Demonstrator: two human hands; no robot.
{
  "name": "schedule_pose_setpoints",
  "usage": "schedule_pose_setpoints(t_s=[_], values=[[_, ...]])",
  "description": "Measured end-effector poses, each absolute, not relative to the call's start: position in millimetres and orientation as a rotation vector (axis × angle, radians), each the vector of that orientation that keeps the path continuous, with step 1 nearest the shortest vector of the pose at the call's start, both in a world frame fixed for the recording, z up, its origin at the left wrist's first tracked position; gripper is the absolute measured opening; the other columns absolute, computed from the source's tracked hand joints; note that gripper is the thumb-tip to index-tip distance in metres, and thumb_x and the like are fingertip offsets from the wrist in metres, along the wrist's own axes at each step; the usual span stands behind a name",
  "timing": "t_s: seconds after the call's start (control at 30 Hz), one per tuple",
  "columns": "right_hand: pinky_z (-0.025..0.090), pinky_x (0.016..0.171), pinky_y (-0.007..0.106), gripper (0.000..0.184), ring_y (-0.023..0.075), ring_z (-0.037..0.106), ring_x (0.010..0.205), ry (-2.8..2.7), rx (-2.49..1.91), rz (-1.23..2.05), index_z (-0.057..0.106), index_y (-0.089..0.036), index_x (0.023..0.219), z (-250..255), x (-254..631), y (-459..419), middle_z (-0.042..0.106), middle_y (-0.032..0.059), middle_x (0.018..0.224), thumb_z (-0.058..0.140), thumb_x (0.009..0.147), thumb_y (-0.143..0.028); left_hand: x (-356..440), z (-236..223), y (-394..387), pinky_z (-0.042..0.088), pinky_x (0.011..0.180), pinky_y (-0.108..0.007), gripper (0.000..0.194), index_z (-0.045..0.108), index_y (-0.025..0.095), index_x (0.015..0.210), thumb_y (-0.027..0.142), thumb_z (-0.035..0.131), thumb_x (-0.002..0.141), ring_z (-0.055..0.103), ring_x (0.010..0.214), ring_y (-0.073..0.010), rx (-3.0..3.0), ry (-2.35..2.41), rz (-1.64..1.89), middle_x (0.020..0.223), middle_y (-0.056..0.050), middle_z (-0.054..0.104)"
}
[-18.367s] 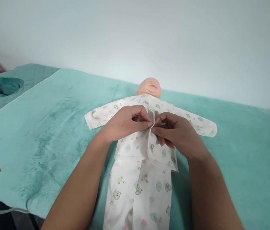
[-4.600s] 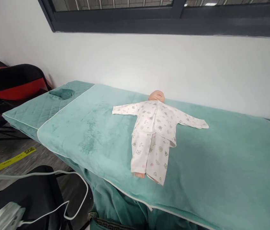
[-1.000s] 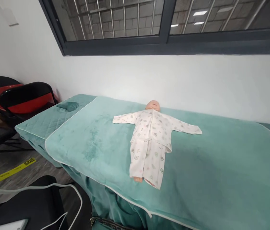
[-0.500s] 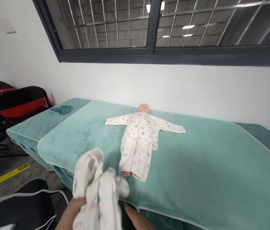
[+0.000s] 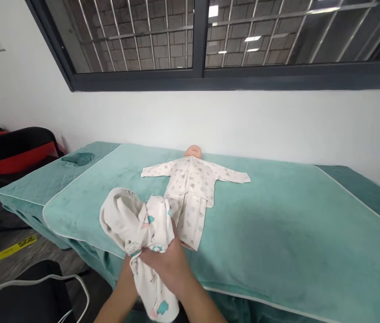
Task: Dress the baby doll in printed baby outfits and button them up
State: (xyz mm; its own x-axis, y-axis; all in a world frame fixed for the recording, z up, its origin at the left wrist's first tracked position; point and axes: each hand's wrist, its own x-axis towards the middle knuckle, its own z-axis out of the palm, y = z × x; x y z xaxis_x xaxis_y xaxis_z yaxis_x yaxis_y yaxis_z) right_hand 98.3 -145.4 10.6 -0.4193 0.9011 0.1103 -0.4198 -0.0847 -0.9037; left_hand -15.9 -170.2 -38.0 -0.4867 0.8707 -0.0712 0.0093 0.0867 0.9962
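Observation:
A bunched white baby garment (image 5: 156,220) with teal and pink prints is held up in front of me, over the near edge of the bed. My right hand (image 5: 168,262) grips it from the right, the fingers closed round the fabric. One narrow part of the garment hangs below that hand. My left hand (image 5: 127,273) comes up from below and behind the cloth, which hides its fingers. Beyond the hands a baby doll (image 5: 193,151) lies on its back, dressed in a white patterned top (image 5: 192,175) and matching trousers (image 5: 190,220), sleeves spread wide.
A green velvet-covered bed (image 5: 277,233) runs along the white wall below a barred window (image 5: 196,80). Red and black chairs (image 5: 18,152) stand at the left end. A black seat (image 5: 28,296) with a white cable (image 5: 58,277) across it is at lower left.
My right hand has risen and moved left onto the front of the garment, which is gathered more tightly. My left hand has gone behind the cloth. The doll lies as before; the view has shifted slightly.

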Motion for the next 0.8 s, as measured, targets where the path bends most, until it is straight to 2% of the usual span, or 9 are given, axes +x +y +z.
schedule_pose_setpoints(t_s=[0.07, 0.17, 0.23, 0.3, 0.4, 0.53, 0.63, 0.7, 0.8], values=[[0.050, 0.096, 0.035, 0.061, 0.0226, 0.065, 0.106, -1.192, -0.668, 1.625, 0.057, -0.027, 0.123, 11.3, 92.9, -130.6, 0.070, 0.0013, 0.112, 0.078, 0.066, -0.020, -11.5, -32.2, -170.6, 0.039, 0.113, -0.047, 0.054, 0.064, 0.025, 0.121, 0.051, 0.065, 0.074, 0.053, 0.127, -0.0319, 1.013, 1.633, 1.479, 0.121, -0.008, 0.067], [0.051, 0.093, 0.035, 0.055, 0.0230, 0.065, 0.104, -1.157, -0.737, 1.532, 0.059, -0.024, 0.119, 14.1, 94.5, -108.3, 0.071, 0.0025, 0.111, 0.076, 0.067, -0.023, -3.1, -18.8, -179.1, 0.026, 0.120, -0.046, 0.061, 0.045, 0.027, 0.141, 0.046, 0.056, 0.085, 0.034, 0.143, -0.0283, 1.299, 1.659, 1.422, 0.149, -0.007, 0.044], [0.053, 0.090, 0.037, 0.059, 0.0245, 0.066, 0.103, -1.105, -0.782, 1.487, 0.057, -0.022, 0.123, 17.3, 105.7, -94.7, 0.071, 0.0050, 0.113, 0.076, 0.068, -0.028, 1.7, -13.2, -186.9, 0.027, 0.119, -0.047, 0.061, 0.035, 0.030, 0.148, 0.044, 0.050, 0.090, 0.029, 0.146, -0.0276, 1.407, 1.697, 1.322, 0.157, -0.005, 0.031], [0.054, 0.086, 0.038, 0.064, 0.0267, 0.067, 0.101, -1.065, -0.873, 1.415, 0.056, -0.021, 0.126, 20.2, 128.1, -81.1, 0.070, 0.0076, 0.114, 0.077, 0.067, -0.034, 2.0, -13.1, -193.1, 0.038, 0.113, -0.046, 0.059, 0.032, 0.034, 0.149, 0.045, 0.046, 0.093, 0.030, 0.145, -0.0283, 1.426, 1.749, 1.206, 0.159, -0.003, 0.026], [0.055, 0.084, 0.040, 0.064, 0.0295, 0.067, 0.100, -1.056, -1.088, 1.167, 0.060, -0.019, 0.124, 21.0, 181.6, -58.2, 0.070, 0.0109, 0.112, 0.078, 0.066, -0.041, -8.2, -22.9, -197.2, 0.049, 0.102, -0.043, 0.056, 0.037, 0.036, 0.146, 0.049, 0.045, 0.093, 0.037, 0.141, -0.0299, 1.402, 1.823, 1.113, 0.157, -0.003, 0.031], [0.051, 0.090, 0.042, 0.072, 0.0297, 0.063, 0.108, -1.099, -1.252, 0.645, 0.046, -0.016, 0.138, 9.4, 263.4, -25.5, 0.063, 0.0146, 0.124, 0.069, 0.074, -0.043, -27.1, -43.0, -195.9, 0.044, 0.107, -0.046, 0.046, 0.054, 0.031, 0.134, 0.049, 0.046, 0.093, 0.045, 0.135, -0.0283, 1.445, 1.883, 1.127, 0.146, -0.006, 0.048], [0.045, 0.096, 0.047, 0.070, 0.0344, 0.056, 0.117, -1.323, -1.750, 0.285, 0.048, -0.018, 0.137, -11.2, 306.4, -7.3, 0.056, 0.0181, 0.130, 0.063, 0.076, -0.047, -32.7, -53.4, -189.2, 0.046, 0.106, -0.044, 0.041, 0.061, 0.028, 0.125, 0.048, 0.046, 0.093, 0.050, 0.130, -0.0261, 1.493, 1.877, 1.172, 0.137, -0.007, 0.055], [0.044, 0.094, 0.051, 0.065, 0.0380, 0.055, 0.116, -1.559, -1.984, 0.217, 0.049, -0.018, 0.137, -26.1, 322.9, -0.2, 0.055, 0.0200, 0.126, 0.055, 0.080, -0.049, -32.7, -56.1, -180.4, 0.048, 0.104, -0.041, 0.038, 0.063, 0.027, 0.123, 0.045, 0.046, 0.094, 0.054, 0.125, -0.0243, 1.547, 1.849, 1.203, 0.133, -0.007, 0.058], [0.047, 0.088, 0.050, 0.072, 0.0380, 0.056, 0.114, -1.752, -2.060, 0.228, 0.041, -0.021, 0.145, -38.3, 336.5, 3.0, 0.053, 0.0192, 0.126, 0.049, 0.083, -0.057, -32.2, -54.3, -159.8, 0.047, 0.104, -0.039, 0.034, 0.064, 0.027, 0.120, 0.040, 0.047, 0.094, 0.056, 0.121, -0.0221, 1.663, 1.793, 1.259, 0.128, -0.006, 0.061]])
